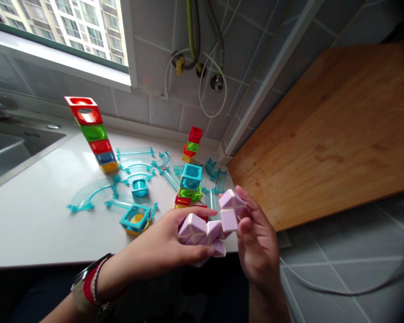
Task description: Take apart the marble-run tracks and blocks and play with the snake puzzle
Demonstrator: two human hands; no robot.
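A pink-lilac snake puzzle (192, 229) with white edges, made of linked wedge pieces, is held between both hands over the counter's front edge. My left hand (161, 237) wraps round its folded left part, thumb below and fingers above. At the other end, my right hand (257, 237) grips the upright section between thumb and fingers. Just behind the puzzle stands a short stack of cube blocks (191, 177), blue on top with green, red and yellow below. The hands partly hide its base.
On the white counter (37, 229) lie several clear blue track pieces (94, 193). A tall block tower (93, 132) leans in view at left, and a smaller tower (192, 146) stands near the wall. A sink (6, 148) is far left; a wooden board (330, 134) occupies the right.
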